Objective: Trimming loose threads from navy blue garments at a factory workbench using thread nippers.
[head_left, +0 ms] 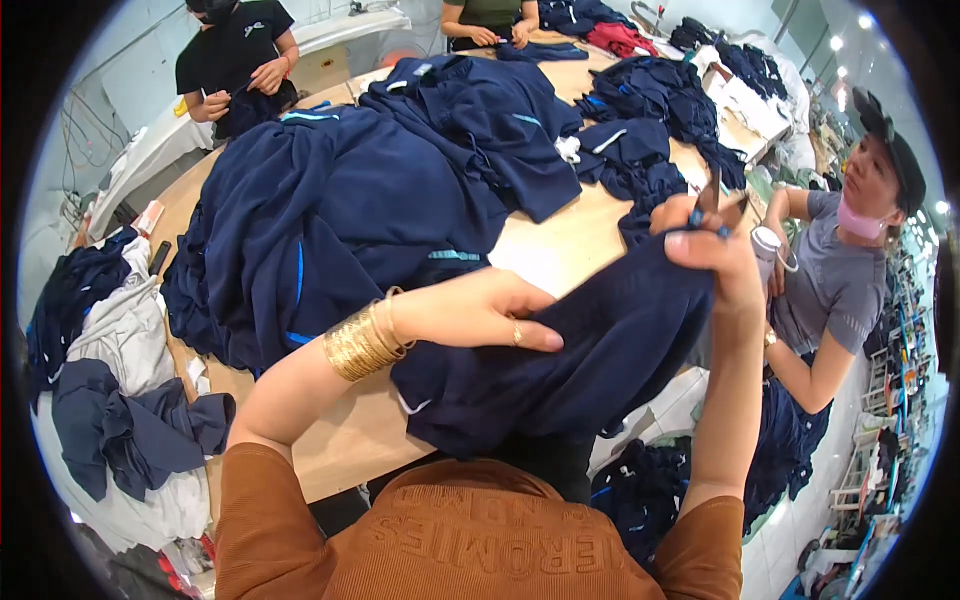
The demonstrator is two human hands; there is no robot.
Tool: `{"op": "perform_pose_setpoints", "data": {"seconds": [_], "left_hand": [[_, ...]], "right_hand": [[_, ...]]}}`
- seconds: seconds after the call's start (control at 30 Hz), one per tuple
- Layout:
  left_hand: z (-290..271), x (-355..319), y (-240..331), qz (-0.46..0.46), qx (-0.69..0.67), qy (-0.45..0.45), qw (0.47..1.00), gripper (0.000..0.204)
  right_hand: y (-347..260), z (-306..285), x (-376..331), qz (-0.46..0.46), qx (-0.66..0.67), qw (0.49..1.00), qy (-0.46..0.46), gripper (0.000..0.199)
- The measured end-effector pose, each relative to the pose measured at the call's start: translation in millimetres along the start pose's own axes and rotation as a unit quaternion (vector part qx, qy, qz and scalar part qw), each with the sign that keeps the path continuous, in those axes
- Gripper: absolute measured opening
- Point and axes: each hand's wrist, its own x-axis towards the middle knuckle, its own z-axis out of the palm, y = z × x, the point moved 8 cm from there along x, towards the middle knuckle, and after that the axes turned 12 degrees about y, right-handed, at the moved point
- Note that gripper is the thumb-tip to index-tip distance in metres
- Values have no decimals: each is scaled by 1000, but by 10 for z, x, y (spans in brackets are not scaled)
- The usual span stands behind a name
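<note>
A dark navy garment (600,345) is stretched between my two hands above the near edge of the table. My left hand (480,315), with gold bangles at the wrist, is closed on its left part, thumb on top of the cloth. At the upper right, my right hand (715,255) grips the garment's other end between thumb and fingers. That same hand also holds small scissors (712,195) with blue on the handles, blades pointing up. The fingertips under the cloth are hidden. Just beyond my left hand lies a big heap of navy garments (350,190).
The round wooden table (330,440) carries more navy clothes (650,95) at its far right. Grey and white cloth (120,350) is piled at the left. A person holding a white cup (765,243) stands close on my right. Two people work across the table.
</note>
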Motion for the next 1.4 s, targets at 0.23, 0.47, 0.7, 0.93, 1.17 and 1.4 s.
{"op": "perform_pose_setpoints", "data": {"seconds": [0.23,0.47,0.7,0.93,1.17,1.4], "left_hand": [[92,-122,-273,-173,-507,210,818,18],[119,-381,-349,-121,-582,350,724,19],[218,-388,-260,-110,-566,410,707,22],[231,-416,-182,-90,-540,432,716,25],[258,-425,-163,-83,-538,434,718,24],[262,-436,-160,-85,-538,438,715,24]], "right_hand": [[431,-354,80,-175,-349,903,180,16],[458,145,-695,-99,-258,943,188,7],[355,315,-935,-169,-283,908,259,25],[254,455,-1018,-280,-504,794,191,25],[257,513,-1040,-308,-536,758,207,25],[260,531,-1042,-316,-539,753,204,24]]}}
